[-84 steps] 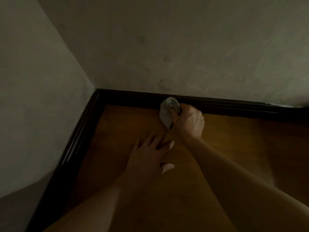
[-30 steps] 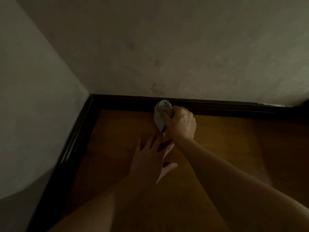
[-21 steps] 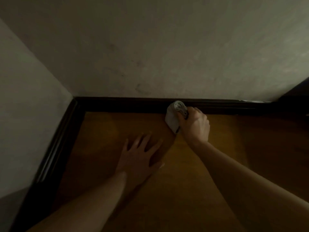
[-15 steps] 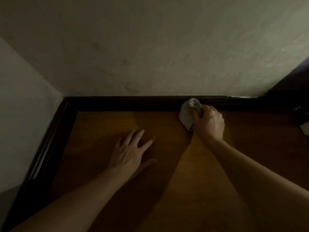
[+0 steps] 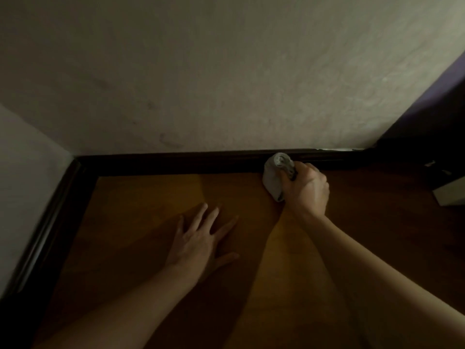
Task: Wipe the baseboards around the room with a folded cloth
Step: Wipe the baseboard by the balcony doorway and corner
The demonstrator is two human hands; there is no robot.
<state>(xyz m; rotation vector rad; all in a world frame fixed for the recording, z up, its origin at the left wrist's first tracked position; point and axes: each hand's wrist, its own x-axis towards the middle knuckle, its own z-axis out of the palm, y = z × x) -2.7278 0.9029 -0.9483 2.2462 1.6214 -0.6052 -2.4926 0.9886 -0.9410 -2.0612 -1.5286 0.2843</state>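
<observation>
While your left hand (image 5: 201,241) lay flat on the floor (image 5: 141,222) for support, your right hand (image 5: 305,188) gripped the cloth (image 5: 273,181) against the baseboard (image 5: 188,162)

The right hand (image 5: 305,188) holds the cloth (image 5: 275,175) against the baseboard (image 5: 176,162) ahead; the left hand (image 5: 201,241) lies flat on the floor (image 5: 141,210), nearer and leftward.

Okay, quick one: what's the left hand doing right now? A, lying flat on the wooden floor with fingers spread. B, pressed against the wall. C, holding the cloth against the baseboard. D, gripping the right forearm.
A: the left hand lies palm down on the wooden floor, fingers spread and holding nothing, while the right hand grips the cloth at the baseboard.
</observation>
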